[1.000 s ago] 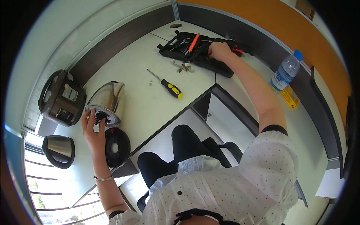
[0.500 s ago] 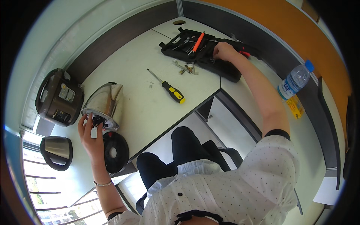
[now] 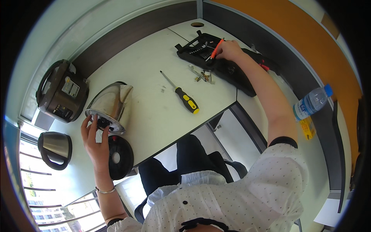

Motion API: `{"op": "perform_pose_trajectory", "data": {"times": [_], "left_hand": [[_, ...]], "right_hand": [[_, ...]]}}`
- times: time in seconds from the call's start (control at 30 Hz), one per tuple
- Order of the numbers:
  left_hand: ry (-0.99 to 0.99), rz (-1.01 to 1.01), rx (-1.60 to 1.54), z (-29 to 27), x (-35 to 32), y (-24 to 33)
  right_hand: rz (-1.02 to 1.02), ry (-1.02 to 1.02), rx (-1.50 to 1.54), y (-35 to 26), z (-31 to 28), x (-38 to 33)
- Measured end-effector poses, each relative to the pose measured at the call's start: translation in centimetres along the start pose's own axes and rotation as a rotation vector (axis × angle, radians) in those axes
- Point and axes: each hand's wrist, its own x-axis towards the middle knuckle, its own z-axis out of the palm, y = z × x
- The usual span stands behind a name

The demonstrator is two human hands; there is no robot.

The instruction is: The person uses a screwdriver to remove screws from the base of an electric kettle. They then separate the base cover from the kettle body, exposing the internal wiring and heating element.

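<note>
btm-l window (image 3: 38, 181) blown out w/ edges warped.

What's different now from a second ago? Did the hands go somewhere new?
The right hand moved left over the black tool case to the orange-red tool; I can't tell whether it's gripped. The left hand stayed at the shiny metal vessel, and the yellow-and-black screwdriver stayed put.

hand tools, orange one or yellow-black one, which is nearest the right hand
The orange tool, at the right hand; the yellow-black screwdriver lies apart on the desk.
</note>
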Motion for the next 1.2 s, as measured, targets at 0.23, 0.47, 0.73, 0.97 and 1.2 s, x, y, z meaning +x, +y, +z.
{"op": "perform_pose_trajectory", "data": {"times": [0.23,0.47,0.73,0.97,1.2], "left_hand": [[0.005,-0.007,0.017,0.2,-0.1,0.2],[-0.002,-0.028,0.017,0.1,0.1,0.5],[0.026,0.002,0.02,0.4,0.2,0.7],[0.03,0.004,0.028,0.7,0.2,0.9],[0.022,0.012,0.037,0.4,0.3,0.9]], "right_hand": [[0.081,-0.132,-0.016,-0.8,-0.6,1.8],[0.213,-0.028,0.206,0.5,-0.5,4.6],[0.169,0.19,-0.08,1.8,3.5,8.3],[0.196,0.118,-0.187,1.3,5.3,10.0],[0.185,0.149,-0.147,0.7,5.2,10.4]]}}
